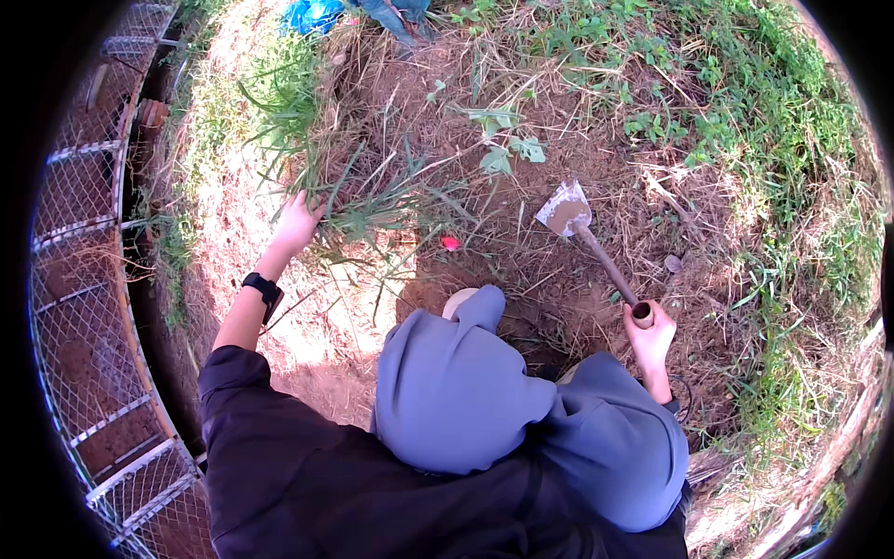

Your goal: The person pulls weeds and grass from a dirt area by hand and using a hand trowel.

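Observation:
My right hand (649, 335) is wrapped round the rear end of a small hand spade (610, 264). Its flat metal blade, caked with soil, points away from me and to the left, over the ground. Out to the left, my left hand (298, 224) grips a clump of long green grass (358, 216) near the soil; its fingers are partly hidden among the blades. A dark watch (264, 291) is on that wrist. Between the hands lies a small red piece (451, 243) on the ground, and a broad-leaved weed (507, 149) stands beyond it.
A wire-mesh fence panel (98, 307) runs down the left side beside a dark gap. Thick green weeds (792, 121) grow at the right. At the far edge are a blue plastic bag (313, 14) and a person's trouser leg (396, 17). Dry straw covers much of the soil.

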Tool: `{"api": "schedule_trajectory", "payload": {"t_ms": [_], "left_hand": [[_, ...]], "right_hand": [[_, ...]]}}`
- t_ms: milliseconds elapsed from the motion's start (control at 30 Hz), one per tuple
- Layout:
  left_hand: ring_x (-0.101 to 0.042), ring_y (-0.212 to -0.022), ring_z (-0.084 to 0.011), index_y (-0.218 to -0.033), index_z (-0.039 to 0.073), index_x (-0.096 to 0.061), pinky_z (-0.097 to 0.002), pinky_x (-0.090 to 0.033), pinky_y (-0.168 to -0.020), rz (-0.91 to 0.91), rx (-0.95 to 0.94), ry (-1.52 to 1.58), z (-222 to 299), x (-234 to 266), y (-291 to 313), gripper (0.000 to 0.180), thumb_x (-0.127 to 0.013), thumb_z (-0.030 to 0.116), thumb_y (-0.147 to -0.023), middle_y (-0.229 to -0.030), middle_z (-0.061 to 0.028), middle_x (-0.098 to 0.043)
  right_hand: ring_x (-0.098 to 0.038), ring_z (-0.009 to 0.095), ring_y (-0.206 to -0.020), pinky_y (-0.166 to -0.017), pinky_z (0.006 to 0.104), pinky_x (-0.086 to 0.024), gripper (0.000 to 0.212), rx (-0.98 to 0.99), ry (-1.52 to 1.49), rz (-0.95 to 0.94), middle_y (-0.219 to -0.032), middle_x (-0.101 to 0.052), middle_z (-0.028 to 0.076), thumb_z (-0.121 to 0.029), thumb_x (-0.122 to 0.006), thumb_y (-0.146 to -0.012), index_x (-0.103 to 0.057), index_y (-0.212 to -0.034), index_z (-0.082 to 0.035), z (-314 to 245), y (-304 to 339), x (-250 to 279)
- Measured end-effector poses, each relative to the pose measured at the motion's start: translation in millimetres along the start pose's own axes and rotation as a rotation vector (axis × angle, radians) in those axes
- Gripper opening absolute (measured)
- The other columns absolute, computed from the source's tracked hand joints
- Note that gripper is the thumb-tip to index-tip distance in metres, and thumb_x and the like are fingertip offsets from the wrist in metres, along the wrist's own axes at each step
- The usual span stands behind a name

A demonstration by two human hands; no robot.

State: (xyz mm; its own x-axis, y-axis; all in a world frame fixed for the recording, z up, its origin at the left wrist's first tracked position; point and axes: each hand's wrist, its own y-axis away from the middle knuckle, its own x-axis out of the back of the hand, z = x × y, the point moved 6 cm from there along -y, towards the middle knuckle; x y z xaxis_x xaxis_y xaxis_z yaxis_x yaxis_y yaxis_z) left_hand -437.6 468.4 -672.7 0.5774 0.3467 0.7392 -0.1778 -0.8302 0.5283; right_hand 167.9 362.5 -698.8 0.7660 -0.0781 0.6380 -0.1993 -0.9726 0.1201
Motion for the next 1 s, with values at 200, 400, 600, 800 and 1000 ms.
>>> {"api": "schedule_trajectory", "payload": {"t_ms": [200, 400, 600, 800, 1000], "left_hand": [[-0.040, -0.121, -0.0338, -0.119, 0.007, -0.052, -0.0436, -0.030, -0.104, 0.099, -0.087, 0.013, -65.8, -53.4, 12.1, 0.040, -0.047, 0.010, -0.079, -0.123, -0.0124, -0.051], [-0.045, -0.117, -0.0328, -0.110, 0.008, -0.058, -0.0406, -0.040, -0.098, 0.083, 0.078, -0.177, -175.4, -71.8, -10.7, 0.026, -0.046, 0.021, -0.091, -0.123, -0.0151, -0.052], [-0.018, -0.138, -0.0199, -0.142, 0.019, -0.029, -0.0464, -0.018, -0.111, -0.298, 0.149, -0.632, -247.8, -25.1, -10.1, 0.049, -0.036, 0.018, -0.094, -0.150, 0.0028, -0.019], [-0.032, -0.130, -0.0325, -0.130, 0.002, -0.043, -0.0439, -0.025, -0.108, -0.165, 0.105, -0.244, -179.9, -59.1, -34.2, 0.045, -0.044, 0.011, -0.086, -0.141, -0.0123, -0.035], [-0.032, -0.125, -0.0441, -0.124, 0.005, -0.048, -0.0465, -0.027, -0.106, -0.144, 0.081, 0.200, -55.5, -74.8, -37.1, 0.047, -0.057, 0.023, -0.082, -0.134, -0.0263, -0.038]], "right_hand": [[-0.049, 0.012, -0.047, -0.050, 0.0263, -0.044, 0.020, 0.082, 0.069, 0.018, -0.055, -0.053, 0.009, -0.014, -0.074, -0.069, -0.057, -0.066, -0.003, -14.8, -2.1, 12.2], [-0.047, 0.009, -0.048, -0.049, 0.0256, -0.042, 0.019, -0.028, 0.047, 0.110, -0.054, -0.052, 0.008, -0.014, -0.073, -0.070, -0.058, -0.068, -0.003, 7.8, 5.1, 34.6], [-0.042, 0.004, -0.051, -0.049, 0.0230, -0.039, 0.021, -0.148, 0.004, 0.257, -0.052, -0.048, 0.001, -0.013, -0.072, -0.072, -0.056, -0.065, -0.003, 21.1, 15.7, 74.8], [-0.041, 0.002, -0.056, -0.051, 0.0202, -0.038, 0.020, -0.219, -0.079, 0.426, -0.055, -0.048, -0.002, -0.013, -0.072, -0.072, -0.056, -0.066, -0.002, 38.4, 35.6, 85.2], [-0.042, 0.003, -0.055, -0.051, 0.0212, -0.039, 0.020, -0.324, -0.126, 0.387, -0.055, -0.049, -0.001, -0.013, -0.072, -0.072, -0.056, -0.066, -0.002, 56.7, 64.8, 78.3]]}}
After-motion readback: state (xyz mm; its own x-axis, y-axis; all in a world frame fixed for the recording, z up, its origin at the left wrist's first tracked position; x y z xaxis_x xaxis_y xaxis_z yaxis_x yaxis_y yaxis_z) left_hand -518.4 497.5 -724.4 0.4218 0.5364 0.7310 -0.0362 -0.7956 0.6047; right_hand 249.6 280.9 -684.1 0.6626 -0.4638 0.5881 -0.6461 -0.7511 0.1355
